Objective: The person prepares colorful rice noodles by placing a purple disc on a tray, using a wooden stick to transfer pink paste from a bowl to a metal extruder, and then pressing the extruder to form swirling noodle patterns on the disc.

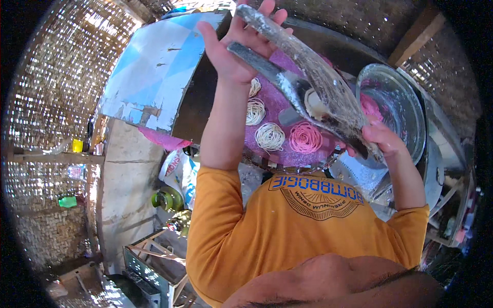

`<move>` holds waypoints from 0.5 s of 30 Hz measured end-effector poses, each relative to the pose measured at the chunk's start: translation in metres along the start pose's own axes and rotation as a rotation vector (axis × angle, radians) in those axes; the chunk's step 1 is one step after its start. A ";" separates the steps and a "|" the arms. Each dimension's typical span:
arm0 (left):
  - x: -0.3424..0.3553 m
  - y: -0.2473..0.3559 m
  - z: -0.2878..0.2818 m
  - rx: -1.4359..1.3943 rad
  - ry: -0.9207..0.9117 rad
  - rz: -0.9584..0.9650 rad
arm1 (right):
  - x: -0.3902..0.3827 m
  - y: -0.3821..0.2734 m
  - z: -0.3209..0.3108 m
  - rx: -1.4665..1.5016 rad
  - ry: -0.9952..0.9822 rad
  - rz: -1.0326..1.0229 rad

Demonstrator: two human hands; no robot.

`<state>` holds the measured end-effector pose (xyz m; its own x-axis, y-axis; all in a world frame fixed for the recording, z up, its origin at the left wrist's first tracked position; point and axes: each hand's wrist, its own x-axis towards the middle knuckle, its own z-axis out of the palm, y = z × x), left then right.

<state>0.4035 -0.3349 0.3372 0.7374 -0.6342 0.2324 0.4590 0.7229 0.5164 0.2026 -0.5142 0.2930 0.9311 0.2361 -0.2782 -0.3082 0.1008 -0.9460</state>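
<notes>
A worn, two-armed wooden press [328, 77] is raised in front of me, with a round hollow holding pale dough [317, 101] between its arms. My right hand [382, 137] is closed around the press's lower right end. Behind the other ends of the arms, my left hand [231, 59] has its palm up and its fingers spread, touching or very near the wood. Under the press lies a pink-purple sheet [267, 156] bearing a pink nest of thin strands [306, 137] and several cream nests [269, 137]. The press hides part of the sheet.
On the right stands a large metal basin [418, 108] with pink dough [368, 106] in it. A blue-and-white patterned panel [154, 72] is at the upper left, by a woven wall [51, 92]. A green gas cylinder [168, 199] and a wooden frame [156, 251] are lower left.
</notes>
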 end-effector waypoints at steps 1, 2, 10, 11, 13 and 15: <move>0.007 0.001 -0.028 -0.154 -0.192 0.015 | 0.006 -0.003 -0.002 0.014 -0.015 0.014; 0.014 0.001 -0.054 -0.301 -0.388 0.029 | 0.012 -0.006 -0.004 0.029 -0.032 0.029; 0.024 -0.018 -0.123 -0.280 -0.139 0.112 | 0.059 0.004 -0.025 -0.060 0.002 0.280; 0.022 -0.018 -0.125 -0.285 -0.127 0.112 | 0.062 0.005 -0.025 -0.091 -0.002 0.300; 0.017 -0.016 -0.126 -0.292 -0.095 0.113 | 0.058 0.003 -0.017 -0.095 -0.024 0.263; 0.009 -0.020 -0.120 -0.317 -0.082 0.114 | 0.051 -0.004 -0.014 -0.148 -0.010 0.241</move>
<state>0.4601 -0.3221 0.2298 0.7567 -0.5548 0.3458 0.5163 0.8316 0.2045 0.2544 -0.5159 0.2802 0.8322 0.2455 -0.4972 -0.4881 -0.1010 -0.8669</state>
